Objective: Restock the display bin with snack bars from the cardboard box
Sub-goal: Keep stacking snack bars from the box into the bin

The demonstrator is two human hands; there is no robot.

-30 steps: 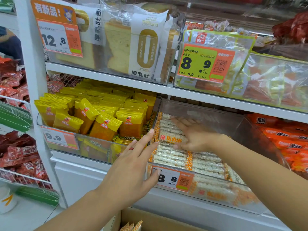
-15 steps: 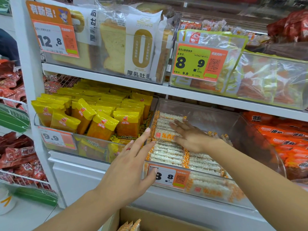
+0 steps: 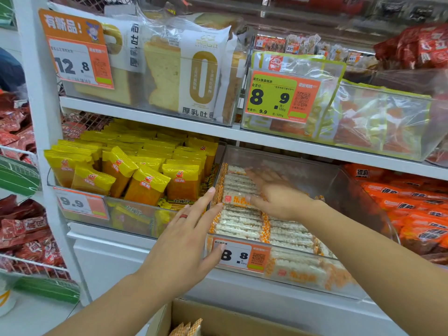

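Shop aisle, white shelving, clear plastic bins on each level. Middle shelf: the clear display bin holds white snack bars with orange-checked ends, laid flat in rows across its floor; its right and rear parts are bare. An orange price tag reading 8.8 sits on the bin's front wall.

Right hand is inside the bin, palm down, fingers straight and spread, lying flat on the top layer of bars near the left wall. It grips nothing. Slightly blurred.

Left hand is outside the bin at its front-left corner, fingers straight, fingertips touching the left wall, thumb at the price tag. Nothing held. A red ring on one finger.

Below, at the bottom edge, the open cardboard box, a few more bar ends poking up, well apart from both hands.

Left neighbour bin: yellow snack packets, tag 9.9. Right: orange packets. Shelf above: bagged sliced bread, tag 12.8.
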